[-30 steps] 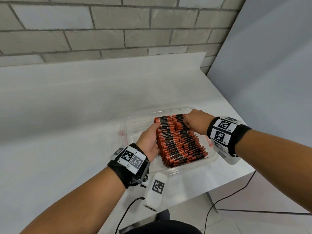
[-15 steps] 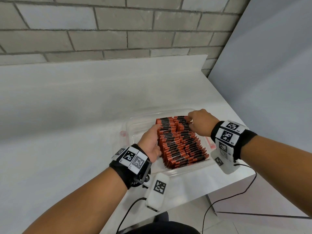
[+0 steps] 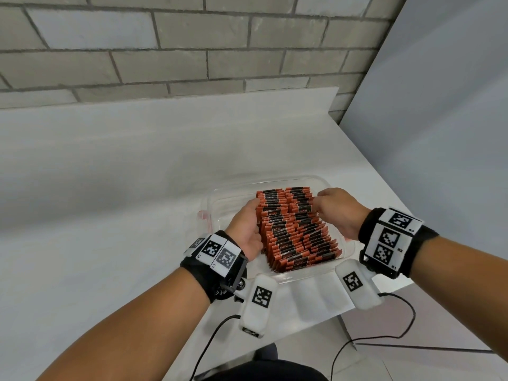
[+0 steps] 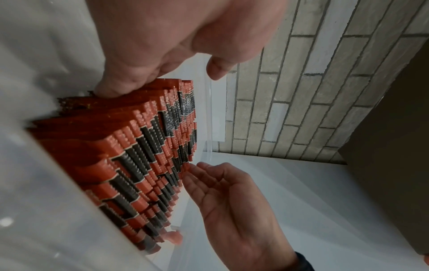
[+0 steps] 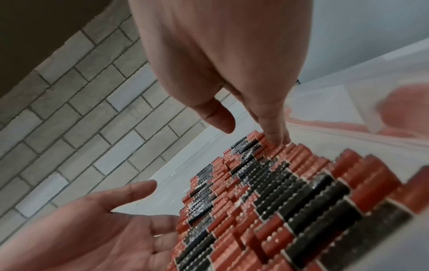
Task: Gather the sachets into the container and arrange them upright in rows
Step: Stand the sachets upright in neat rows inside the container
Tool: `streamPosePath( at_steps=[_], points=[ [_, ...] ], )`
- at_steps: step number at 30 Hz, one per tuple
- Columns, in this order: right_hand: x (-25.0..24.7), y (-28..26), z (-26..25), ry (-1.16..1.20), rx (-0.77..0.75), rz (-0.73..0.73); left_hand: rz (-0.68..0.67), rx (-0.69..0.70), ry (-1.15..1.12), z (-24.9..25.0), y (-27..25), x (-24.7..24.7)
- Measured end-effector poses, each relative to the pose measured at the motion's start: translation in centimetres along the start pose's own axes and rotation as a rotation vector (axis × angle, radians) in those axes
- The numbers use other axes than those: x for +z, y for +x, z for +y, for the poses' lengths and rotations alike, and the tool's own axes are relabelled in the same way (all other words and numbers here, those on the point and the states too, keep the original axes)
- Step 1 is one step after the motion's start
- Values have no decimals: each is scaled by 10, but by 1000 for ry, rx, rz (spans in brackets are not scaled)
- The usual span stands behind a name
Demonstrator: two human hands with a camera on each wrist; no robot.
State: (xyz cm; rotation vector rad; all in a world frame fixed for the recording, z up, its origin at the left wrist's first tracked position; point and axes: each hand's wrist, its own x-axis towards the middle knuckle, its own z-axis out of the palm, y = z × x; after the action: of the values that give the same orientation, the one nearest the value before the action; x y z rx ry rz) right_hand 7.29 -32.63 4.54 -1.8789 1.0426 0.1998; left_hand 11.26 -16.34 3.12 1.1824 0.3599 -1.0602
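Note:
Orange-and-black sachets (image 3: 294, 232) stand upright in two packed rows inside a clear plastic container (image 3: 302, 276) near the table's right corner. My left hand (image 3: 248, 226) lies flat against the left flank of the rows, its fingers straight. My right hand (image 3: 334, 209) is on the opposite flank, its fingertips touching the far sachets. In the left wrist view my left hand's fingers (image 4: 111, 89) press the side of the sachets (image 4: 139, 146), and the right hand (image 4: 232, 201) shows an open palm. In the right wrist view straight fingers (image 5: 276, 135) touch the sachets (image 5: 278, 201).
The container has a red latch (image 3: 204, 215) on its left side. The white table (image 3: 110, 202) ends just in front of and to the right of the container. A brick wall (image 3: 192, 50) stands behind and a grey panel (image 3: 439, 133) at the right. Cables hang off the front edge.
My right hand has slid from the top of the far sachets down to the right flank of the rows. The left hand stays against the left flank.

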Motion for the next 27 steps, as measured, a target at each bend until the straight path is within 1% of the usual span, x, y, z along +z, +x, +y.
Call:
streamPosePath(
  at_steps=[4, 6, 8, 10, 13, 15, 17, 19, 24, 27],
  points=[
    [-5, 5, 5, 45, 6, 23, 46, 12, 25, 0, 1, 1],
    [-6, 7, 8, 32, 3, 23, 16, 19, 34, 0, 1, 1],
    [-5, 8, 10, 7, 12, -20, -26, 8, 46, -1, -1, 2],
    [-4, 10, 11, -7, 34, -63, -19, 5, 56, -1, -1, 3],
    [-3, 11, 10, -5, 76, -73, 5, 15, 73, 0, -2, 4],
    [-2, 13, 9, 1, 105, -105, 24, 26, 78, -1, 0, 3],
    [-2, 12, 6, 19, 125, -146, -1, 19, 85, -1, 0, 4],
    [-2, 13, 6, 50, 135, -175, 2, 10, 77, -1, 1, 5],
    [-1, 16, 11, 105, 113, -188, -11, 18, 54, -2, 5, 5],
    [1, 15, 12, 92, 108, -210, -7, 24, 69, -2, 5, 6]
  ],
)
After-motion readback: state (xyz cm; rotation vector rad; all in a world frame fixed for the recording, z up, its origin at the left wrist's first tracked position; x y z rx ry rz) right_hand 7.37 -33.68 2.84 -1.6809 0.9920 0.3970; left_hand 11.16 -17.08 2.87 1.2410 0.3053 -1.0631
